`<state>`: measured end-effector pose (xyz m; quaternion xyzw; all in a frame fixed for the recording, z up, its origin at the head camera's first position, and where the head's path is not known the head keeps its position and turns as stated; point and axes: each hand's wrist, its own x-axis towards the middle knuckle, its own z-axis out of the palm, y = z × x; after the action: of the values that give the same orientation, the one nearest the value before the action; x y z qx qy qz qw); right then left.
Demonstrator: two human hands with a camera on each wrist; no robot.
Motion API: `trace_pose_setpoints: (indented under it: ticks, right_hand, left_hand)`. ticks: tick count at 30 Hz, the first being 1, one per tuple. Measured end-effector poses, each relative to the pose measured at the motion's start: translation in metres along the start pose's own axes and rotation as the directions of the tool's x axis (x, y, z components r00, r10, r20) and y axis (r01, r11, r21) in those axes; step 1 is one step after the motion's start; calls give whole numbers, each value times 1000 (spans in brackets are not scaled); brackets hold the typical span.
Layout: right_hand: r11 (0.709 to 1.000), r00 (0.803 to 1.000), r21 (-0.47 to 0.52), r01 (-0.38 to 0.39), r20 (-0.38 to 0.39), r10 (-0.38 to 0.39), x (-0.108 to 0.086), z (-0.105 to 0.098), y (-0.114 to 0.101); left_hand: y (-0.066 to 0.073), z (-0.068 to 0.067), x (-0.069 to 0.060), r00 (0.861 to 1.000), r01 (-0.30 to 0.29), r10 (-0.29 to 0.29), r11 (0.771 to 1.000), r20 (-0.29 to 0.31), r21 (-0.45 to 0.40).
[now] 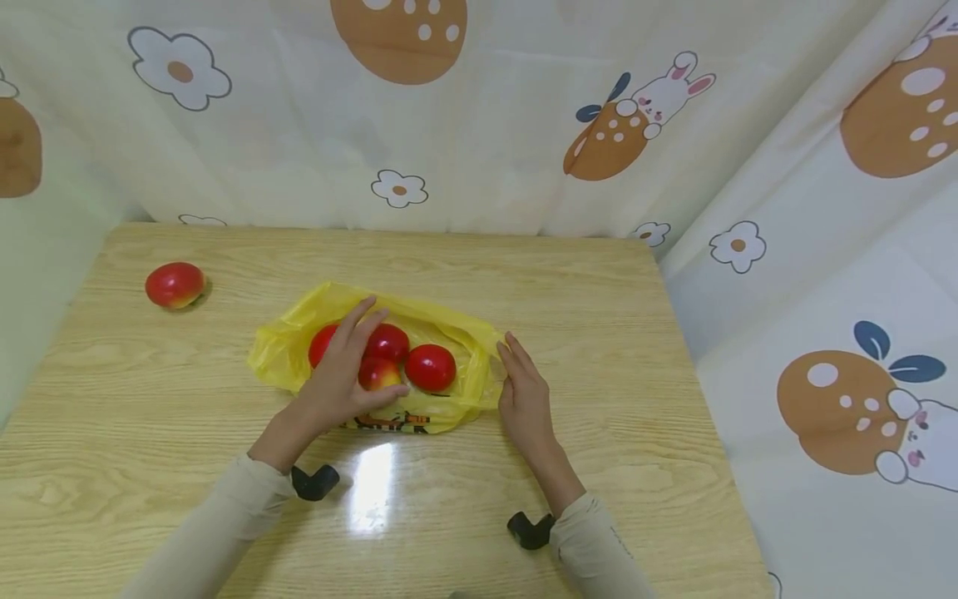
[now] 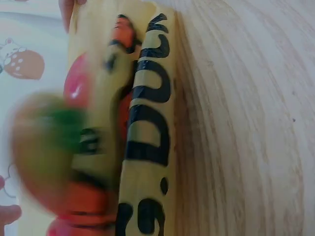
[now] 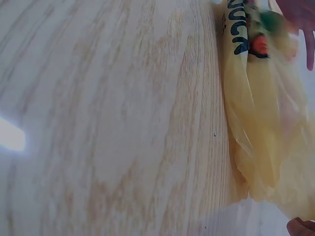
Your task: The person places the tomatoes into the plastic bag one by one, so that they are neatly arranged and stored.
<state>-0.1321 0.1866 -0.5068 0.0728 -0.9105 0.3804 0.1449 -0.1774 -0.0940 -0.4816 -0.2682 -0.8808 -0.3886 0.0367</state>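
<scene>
A yellow plastic bag (image 1: 449, 412) with black lettering lies on its side, its mouth spread wide. Several smooth, rounded red fruits, mango- or apple-like, sit inside, among them a fully visible one (image 1: 430, 368) at the right. My left hand (image 1: 340, 374) is over the bag's mouth with fingers and thumb spread apart. Below its palm is a red-and-yellow fruit (image 1: 378, 373); in the left wrist view this fruit (image 2: 44, 147) is blurred by motion, apart from the fingers. At the bag's right end my right hand (image 1: 524, 395) pinches the rim between thumb and fingers.
Another red fruit (image 1: 175, 285) with a yellowish underside lies at the back left of the wooden table (image 1: 599, 333). A patterned curtain (image 1: 494, 125) hangs behind the table and along its right side. Black wrist cameras (image 1: 315, 482) stick out near both sleeves.
</scene>
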Motion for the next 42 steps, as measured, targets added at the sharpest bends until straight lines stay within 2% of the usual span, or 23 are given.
trace_pose_setpoints:
  ticks: [4, 5, 7, 9, 11, 13, 16, 18, 20, 22, 24, 26, 28, 30, 32, 34, 39, 42]
  right_hand:
    - [1000, 1000, -8, 13, -10, -13, 1, 0, 0]
    - [1000, 1000, -7, 13, -9, -13, 1, 0, 0]
    - [1000, 1000, -5, 5, -7, -5, 2, 0, 0]
    - [1000, 1000, -1, -3, -4, 3, 3, -1, 1]
    - [1000, 1000, -1, -2, -5, 2, 4, -1, 1]
    - [1000, 1000, -5, 3, -10, -3, 4, -1, 1]
    - [1000, 1000, -15, -5, -8, 5, 3, -1, 2]
    - [1000, 1000, -15, -20, 2, 21, 1, 0, 3]
    - [999, 999, -15, -33, 13, 33, -2, 0, 3]
    - [999, 999, -12, -37, 18, 37, -4, 0, 3]
    - [999, 999, -9, -34, 16, 34, -5, 0, 3]
    - [999, 999, -10, -30, 15, 30, -5, 0, 4]
    - [1000, 999, -13, -29, 18, 29, -4, -1, 4]
    - [999, 999, -16, -30, 23, 30, -3, -1, 4]
    - [999, 999, -17, -30, 27, 31, -3, -1, 4]
    - [999, 999, -19, -29, 30, 30, -2, -1, 4]
    - [999, 1000, -27, -25, 18, 26, -2, -2, 5]
    - [999, 1000, -26, -24, 10, 25, -2, -3, 5]
  left_hand:
    - [-7, -9, 2, 992, -41, 40, 999, -119, -9]
    - [-9, -13, 3, 986, -54, 53, 999, -161, -5]
    - [-16, -23, 4, 962, -75, 75, 997, -263, 11]
    - [-23, -35, 4, 924, -63, 68, 998, -375, 23]
    - [-31, -51, 3, 872, -36, 47, 999, -487, 31]
    - [-38, -68, 1, 820, 24, -2, 999, -573, 31]
    - [-50, -91, -5, 757, 122, -78, 992, -648, 23]
    - [-57, -104, -9, 726, 209, -152, 978, -671, 5]
    - [-66, -115, -12, 700, 305, -239, 952, -673, -22]
    - [-75, -125, -13, 678, 414, -353, 908, -644, -61]
    - [-87, -134, -13, 672, 510, -464, 855, -577, -94]
    - [-101, -141, -12, 670, 594, -562, 798, -485, -105]
    - [-115, -146, -12, 673, 656, -633, 750, -382, -88]
    - [-129, -148, -12, 674, 693, -675, 718, -298, -60]
    - [-142, -149, -14, 671, 713, -702, 699, -239, -54]
    - [-153, -148, -16, 657, 727, -723, 683, -214, -76]
    - [-173, -145, -15, 608, 725, -752, 657, -256, -207]
    - [-178, -144, -13, 586, 719, -756, 651, -293, -242]
